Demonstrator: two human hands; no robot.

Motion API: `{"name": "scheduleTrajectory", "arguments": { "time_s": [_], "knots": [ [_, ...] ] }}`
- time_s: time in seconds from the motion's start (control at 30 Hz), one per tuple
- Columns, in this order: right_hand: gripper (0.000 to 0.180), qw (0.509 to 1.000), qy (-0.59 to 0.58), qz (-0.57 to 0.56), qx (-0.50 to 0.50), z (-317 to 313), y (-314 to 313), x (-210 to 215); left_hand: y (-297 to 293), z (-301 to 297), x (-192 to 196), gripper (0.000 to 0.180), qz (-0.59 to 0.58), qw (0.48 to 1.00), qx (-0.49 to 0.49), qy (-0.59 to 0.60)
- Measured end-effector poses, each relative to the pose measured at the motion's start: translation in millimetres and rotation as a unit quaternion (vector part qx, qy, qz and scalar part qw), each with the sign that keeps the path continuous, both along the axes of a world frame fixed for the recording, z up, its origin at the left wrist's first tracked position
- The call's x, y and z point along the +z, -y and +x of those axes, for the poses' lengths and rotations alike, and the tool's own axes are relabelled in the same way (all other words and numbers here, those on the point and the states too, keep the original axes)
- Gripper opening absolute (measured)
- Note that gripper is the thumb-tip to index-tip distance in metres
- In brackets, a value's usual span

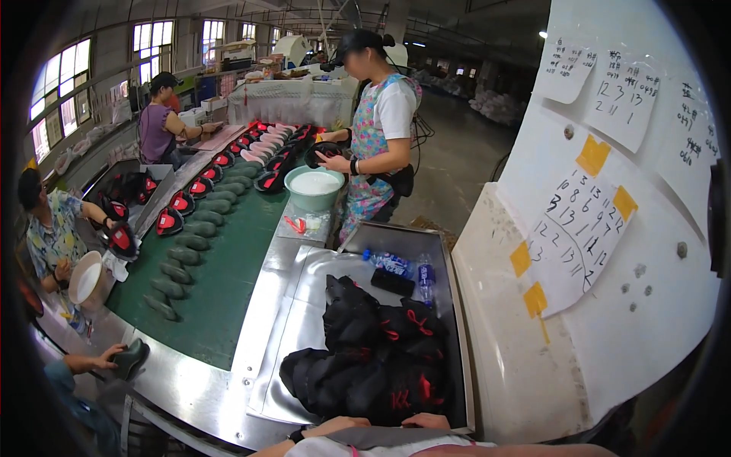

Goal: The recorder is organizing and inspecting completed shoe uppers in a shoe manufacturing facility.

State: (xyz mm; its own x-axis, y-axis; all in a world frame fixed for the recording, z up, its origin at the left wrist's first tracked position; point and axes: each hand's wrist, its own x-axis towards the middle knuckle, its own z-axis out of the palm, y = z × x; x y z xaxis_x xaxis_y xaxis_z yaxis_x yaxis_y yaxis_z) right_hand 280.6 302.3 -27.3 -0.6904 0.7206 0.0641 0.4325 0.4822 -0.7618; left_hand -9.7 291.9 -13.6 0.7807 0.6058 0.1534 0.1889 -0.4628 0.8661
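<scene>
My left hand [340, 424] is at the lower edge of the view, a dark band round its wrist. A short way to its right is my right hand [425, 420]. Both lie at the near end of a metal tray [282, 381], just below a heap of black shoe uppers [346, 385] with red laces and trim. The fingers of both hands are mostly hidden, so whether they hold anything does not show. A strip of grey material [400, 437] lies just below them.
Bottles [425, 280] lie in the tray's far corner. Left, a green conveyor [213, 305] carries dark green shoe lasts [190, 256] and black-red uppers [180, 202]. A co-worker [381, 129] holds an upper by a basin [314, 199]; others work leftward. A white board [609, 190] with papers rises right.
</scene>
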Motion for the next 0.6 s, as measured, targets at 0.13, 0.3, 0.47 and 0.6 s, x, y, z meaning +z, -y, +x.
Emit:
{"name": "scheduleTrajectory", "arguments": {
  "time_s": [0.13,0.3,0.47,0.6],
  "knots": [
    [0.023,0.999,0.019,-0.023,-0.023,0.1,2.4,-1.6,-3.7,1.7,-1.9,0.023,-0.002,1.0,0.019,0.006],
    [0.024,0.996,0.042,-0.061,-0.055,-0.9,1.8,-3.6,-7.0,-0.9,-8.0,0.023,-0.012,0.999,0.039,0.013],
    [0.025,0.989,0.068,-0.096,-0.091,-1.9,-0.9,-5.5,-13.2,-1.3,-12.9,0.022,-0.02,0.998,0.054,0.023],
    [0.026,0.984,0.083,-0.111,-0.112,-2.6,-1.9,-10.2,-25.0,-1.7,-16.3,0.022,-0.021,0.997,0.068,0.032]
  ]
}}
